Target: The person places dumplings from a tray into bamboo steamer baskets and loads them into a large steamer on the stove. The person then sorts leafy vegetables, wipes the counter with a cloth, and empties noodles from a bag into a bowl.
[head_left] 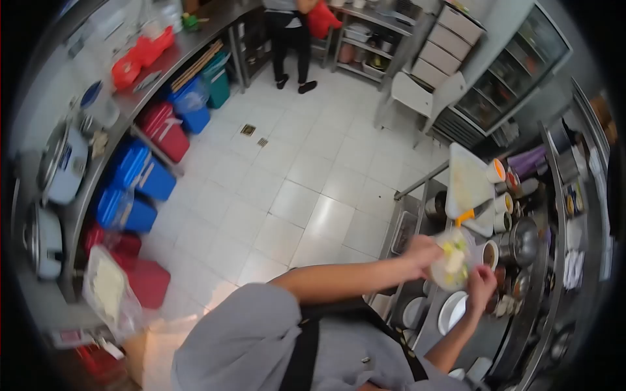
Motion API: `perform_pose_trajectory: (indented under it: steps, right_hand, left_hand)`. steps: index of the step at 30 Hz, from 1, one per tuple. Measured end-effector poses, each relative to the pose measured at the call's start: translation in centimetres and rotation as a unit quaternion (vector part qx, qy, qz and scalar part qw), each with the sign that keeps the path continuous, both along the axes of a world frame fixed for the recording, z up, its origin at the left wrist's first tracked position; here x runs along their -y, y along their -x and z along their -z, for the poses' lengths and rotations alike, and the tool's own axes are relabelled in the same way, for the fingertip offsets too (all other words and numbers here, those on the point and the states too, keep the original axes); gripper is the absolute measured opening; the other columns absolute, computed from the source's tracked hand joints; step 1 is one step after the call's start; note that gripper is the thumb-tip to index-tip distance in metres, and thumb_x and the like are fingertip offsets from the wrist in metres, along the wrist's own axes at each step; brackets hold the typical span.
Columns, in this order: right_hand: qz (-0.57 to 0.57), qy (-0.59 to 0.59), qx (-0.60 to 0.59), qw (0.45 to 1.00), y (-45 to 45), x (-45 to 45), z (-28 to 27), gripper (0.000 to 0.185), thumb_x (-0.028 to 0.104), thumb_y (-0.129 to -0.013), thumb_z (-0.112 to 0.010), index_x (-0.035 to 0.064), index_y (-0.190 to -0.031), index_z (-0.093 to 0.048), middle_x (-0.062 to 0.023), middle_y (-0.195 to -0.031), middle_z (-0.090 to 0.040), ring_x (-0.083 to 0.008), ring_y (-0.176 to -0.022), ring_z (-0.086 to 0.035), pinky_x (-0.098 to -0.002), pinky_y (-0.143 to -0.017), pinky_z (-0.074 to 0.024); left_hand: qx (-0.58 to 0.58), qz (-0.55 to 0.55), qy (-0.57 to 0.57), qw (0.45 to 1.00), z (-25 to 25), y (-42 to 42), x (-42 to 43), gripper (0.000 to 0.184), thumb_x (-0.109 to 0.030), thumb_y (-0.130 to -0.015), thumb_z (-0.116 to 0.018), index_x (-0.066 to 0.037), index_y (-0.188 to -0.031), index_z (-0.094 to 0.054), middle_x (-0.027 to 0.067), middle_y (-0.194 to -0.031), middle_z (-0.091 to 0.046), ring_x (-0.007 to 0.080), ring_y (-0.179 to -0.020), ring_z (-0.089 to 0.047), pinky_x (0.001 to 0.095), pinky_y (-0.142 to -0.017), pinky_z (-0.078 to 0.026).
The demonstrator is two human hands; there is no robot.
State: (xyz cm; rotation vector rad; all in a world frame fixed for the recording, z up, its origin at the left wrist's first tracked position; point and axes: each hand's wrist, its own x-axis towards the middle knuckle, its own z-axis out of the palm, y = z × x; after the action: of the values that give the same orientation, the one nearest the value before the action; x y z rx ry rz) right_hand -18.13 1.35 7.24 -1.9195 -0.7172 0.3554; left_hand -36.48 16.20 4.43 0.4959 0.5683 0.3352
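My left hand is closed on the left edge of a clear round plastic bag or bowl with yellow and green food pieces in it; motion blur hides which. At its right side, my right hand has its fingers pinched together close to the rim; whether they grip it I cannot make out. Just beyond lies a knife with an orange handle by a white cutting board. A white bowl stands below the held food, and a small tub of brown contents is beside my right hand.
Several small tubs and a metal pot line the right counter. A white chair stands before a glass-door fridge. Blue bins and red bins sit under the left counter. Another person stands at the back.
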Motion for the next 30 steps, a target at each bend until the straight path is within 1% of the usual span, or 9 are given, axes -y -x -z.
perform_pose_trajectory:
  steps: [3, 9, 17, 21, 24, 26, 27, 28, 30]
  right_hand:
    - [-0.111, -0.022, -0.037, 0.993, 6.7, -10.4, 0.2, 0.002, 0.005, -0.077, -0.062, 0.0044, -0.075, -0.062, 0.0031, -0.067, -0.057, -0.0057, -0.059, -0.049, -0.0219, -0.051, -0.0405]
    - [-0.216, -0.035, 0.026, 0.975, 15.6, -30.7, 3.3, 0.005, 0.004, -0.073, -0.062, 0.0005, -0.076, -0.062, -0.0021, -0.066, -0.060, -0.0077, -0.061, -0.055, -0.0256, -0.055, -0.0471]
    - [-0.389, -0.102, 0.003, 0.916, 31.6, -57.2, 5.8, 0.007, 0.005, -0.066, -0.059, 0.0000, -0.072, -0.059, -0.0129, -0.063, -0.060, -0.0185, -0.057, -0.058, -0.0307, -0.053, -0.0470]
    - [-0.461, -0.117, -0.015, 0.879, 40.6, -71.7, 5.9, 0.010, 0.007, -0.063, -0.059, 0.0003, -0.070, -0.059, -0.0156, -0.065, -0.061, -0.0245, -0.059, -0.060, -0.0361, -0.056, -0.0482]
    - [-0.522, -0.108, -0.028, 0.846, 48.2, -80.5, 8.3, 0.010, 0.008, -0.064, -0.060, 0.0018, -0.071, -0.060, -0.0168, -0.067, -0.062, -0.0255, -0.061, -0.060, -0.0377, -0.057, -0.0482]
    - [-0.549, -0.097, -0.003, 0.830, 51.9, -86.0, 9.7, 0.010, 0.009, -0.064, -0.062, 0.0023, -0.071, -0.060, -0.0110, -0.062, -0.061, -0.0182, -0.057, -0.057, -0.0357, -0.052, -0.0475]
    - [-0.562, -0.011, -0.120, 0.818, 53.4, -87.3, 6.9, 0.007, 0.008, -0.066, -0.061, 0.0037, -0.071, -0.059, -0.0075, -0.060, -0.059, -0.0148, -0.052, -0.054, -0.0337, -0.047, -0.0454]
    - [-0.563, -0.019, -0.052, 0.824, 55.4, -89.3, 6.0, 0.003, 0.004, -0.070, -0.060, 0.0038, -0.071, -0.058, -0.0060, -0.058, -0.058, -0.0134, -0.048, -0.053, -0.0307, -0.042, -0.0444]
    - [-0.556, -0.003, -0.184, 0.811, 59.9, -94.0, 6.7, 0.005, -0.003, -0.074, -0.059, -0.0002, -0.075, -0.056, -0.0066, -0.065, -0.057, -0.0129, -0.053, -0.057, -0.0275, -0.042, -0.0484]
  left_hand:
    - [-0.080, -0.074, -0.031, 0.993, -0.5, 8.3, -6.6, 0.026, -0.011, -0.072, -0.059, -0.002, -0.096, -0.056, 0.0126, -0.093, -0.058, 0.0316, -0.090, -0.061, 0.0547, -0.068, -0.055]
    - [-0.060, -0.195, -0.036, 0.978, 3.1, 19.8, -21.8, 0.038, -0.005, -0.069, -0.052, 0.008, -0.105, -0.050, 0.0201, -0.105, -0.052, 0.0397, -0.101, -0.053, 0.0647, -0.069, -0.052]
    - [-0.117, -0.337, -0.019, 0.934, 5.0, 37.0, -40.3, 0.067, -0.017, -0.061, -0.053, 0.001, -0.126, -0.045, 0.0210, -0.131, -0.043, 0.0434, -0.119, -0.042, 0.0715, -0.086, -0.036]
    - [-0.069, -0.366, -0.018, 0.928, 4.3, 47.3, -50.9, 0.070, -0.018, -0.060, -0.055, -0.005, -0.128, -0.045, 0.0199, -0.134, -0.043, 0.0430, -0.122, -0.042, 0.0696, -0.085, -0.039]
    - [-0.058, -0.382, -0.047, 0.921, 2.6, 52.2, -56.6, 0.075, -0.018, -0.066, -0.054, 0.004, -0.135, -0.034, 0.0235, -0.136, -0.042, 0.0431, -0.124, -0.041, 0.0647, -0.093, -0.039]
    - [-0.009, -0.387, -0.076, 0.919, 4.7, 56.7, -61.3, 0.069, -0.019, -0.069, -0.056, 0.011, -0.129, -0.039, 0.0235, -0.131, -0.046, 0.0421, -0.121, -0.045, 0.0619, -0.094, -0.040]
    - [-0.046, -0.414, -0.110, 0.902, 5.8, 59.1, -63.5, 0.056, -0.017, -0.070, -0.057, 0.010, -0.118, -0.049, 0.0245, -0.125, -0.050, 0.0425, -0.115, -0.049, 0.0648, -0.088, -0.042]
    - [-0.035, -0.429, -0.084, 0.899, 7.9, 62.6, -66.1, 0.043, -0.014, -0.070, -0.056, 0.008, -0.107, -0.055, 0.0252, -0.116, -0.055, 0.0425, -0.106, -0.054, 0.0684, -0.081, -0.044]
    - [-0.063, -0.472, -0.042, 0.878, 7.7, 65.6, -71.0, 0.042, -0.011, -0.065, -0.057, 0.008, -0.103, -0.054, 0.0246, -0.114, -0.049, 0.0460, -0.104, -0.050, 0.0730, -0.077, -0.041]
